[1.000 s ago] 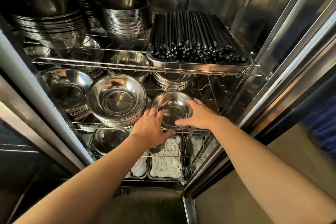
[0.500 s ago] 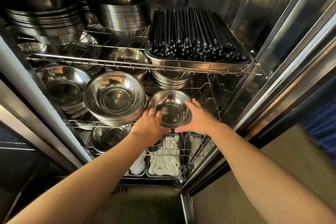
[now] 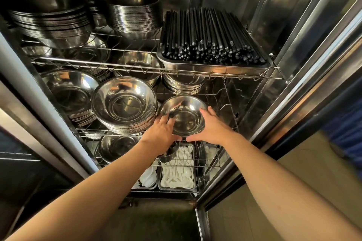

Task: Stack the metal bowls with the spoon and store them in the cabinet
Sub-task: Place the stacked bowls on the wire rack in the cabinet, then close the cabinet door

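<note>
A small metal bowl (image 3: 184, 115) sits over the right part of the cabinet's middle wire shelf (image 3: 227, 101). My left hand (image 3: 163, 133) grips its left rim and my right hand (image 3: 212, 127) grips its right rim, thumbs meeting under the near edge. Whether the bowl rests on the wire or hangs just above it, I cannot tell. No spoon shows inside the bowl. To its left stands a tall stack of larger metal bowls (image 3: 124, 103), almost touching it.
Another bowl stack (image 3: 72, 94) stands further left. The top shelf carries a tray of black chopsticks (image 3: 211, 35) and more bowl stacks (image 3: 135, 13). Below are trays of white spoons (image 3: 178, 170) and a bowl (image 3: 117, 146). The cabinet's steel door frame (image 3: 290, 88) runs along the right.
Both hands have carried the small bowl a little further into the middle shelf, closer to the large stack. The grip on both rims is unchanged.
</note>
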{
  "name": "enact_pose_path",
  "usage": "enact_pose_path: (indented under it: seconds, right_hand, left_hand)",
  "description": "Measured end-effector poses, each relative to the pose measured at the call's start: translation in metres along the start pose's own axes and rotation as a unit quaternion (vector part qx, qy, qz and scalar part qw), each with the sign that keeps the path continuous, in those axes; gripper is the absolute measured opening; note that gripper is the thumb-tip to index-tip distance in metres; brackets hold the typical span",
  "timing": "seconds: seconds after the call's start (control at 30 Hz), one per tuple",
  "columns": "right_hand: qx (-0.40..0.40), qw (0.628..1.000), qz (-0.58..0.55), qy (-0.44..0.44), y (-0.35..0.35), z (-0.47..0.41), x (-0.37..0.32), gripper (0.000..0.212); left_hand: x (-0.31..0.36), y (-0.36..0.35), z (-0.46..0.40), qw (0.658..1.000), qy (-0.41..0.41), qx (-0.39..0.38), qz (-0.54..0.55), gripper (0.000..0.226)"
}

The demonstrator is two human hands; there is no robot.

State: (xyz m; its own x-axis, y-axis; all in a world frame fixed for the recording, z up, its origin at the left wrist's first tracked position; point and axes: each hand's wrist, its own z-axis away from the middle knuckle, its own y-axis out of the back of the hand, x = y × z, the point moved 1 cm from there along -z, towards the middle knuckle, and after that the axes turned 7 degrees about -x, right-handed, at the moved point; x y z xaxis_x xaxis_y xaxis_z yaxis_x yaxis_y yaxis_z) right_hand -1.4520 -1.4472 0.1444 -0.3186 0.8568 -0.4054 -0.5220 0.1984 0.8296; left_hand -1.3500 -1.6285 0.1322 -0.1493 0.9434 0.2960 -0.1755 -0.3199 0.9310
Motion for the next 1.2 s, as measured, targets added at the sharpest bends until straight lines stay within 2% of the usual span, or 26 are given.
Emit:
enact_pose_path:
  seconds: [0.27, 0.53, 0.63, 0.73, 0.87, 1.0, 1.2]
  right_hand:
    - [0.000, 1.000, -0.001, -0.005, -0.003, 0.002, -0.003, 0.152]
    - [0.004, 1.000, 0.008, 0.007, -0.005, 0.011, -0.003, 0.141]
    - [0.027, 0.999, 0.016, 0.017, -0.004, 0.021, -0.004, 0.125]
    - [0.067, 0.997, 0.034, 0.022, -0.002, 0.039, -0.003, 0.096]
    - [0.098, 0.994, 0.037, -0.018, -0.002, 0.085, 0.006, 0.060]
    - [0.138, 0.989, 0.023, -0.042, -0.006, 0.149, 0.015, 0.047]
    - [0.252, 0.966, -0.010, -0.059, -0.021, 0.281, 0.041, 0.036]
  left_hand:
    - [-0.004, 0.001, 0.000, 1.000, -0.011, -0.007, 0.013, 0.072]
    - [-0.009, 0.008, 0.010, 0.999, -0.037, 0.022, -0.002, 0.068]
    - [-0.014, 0.012, 0.015, 0.998, -0.051, 0.037, -0.004, 0.065]
    - [-0.014, 0.017, 0.022, 0.996, -0.069, 0.051, -0.010, 0.062]
    - [0.000, 0.024, 0.033, 0.991, -0.126, 0.040, -0.020, 0.054]
    - [0.025, 0.024, 0.055, 0.980, -0.196, 0.019, -0.002, 0.049]
    - [0.085, 0.014, 0.111, 0.956, -0.290, 0.006, 0.031, 0.049]
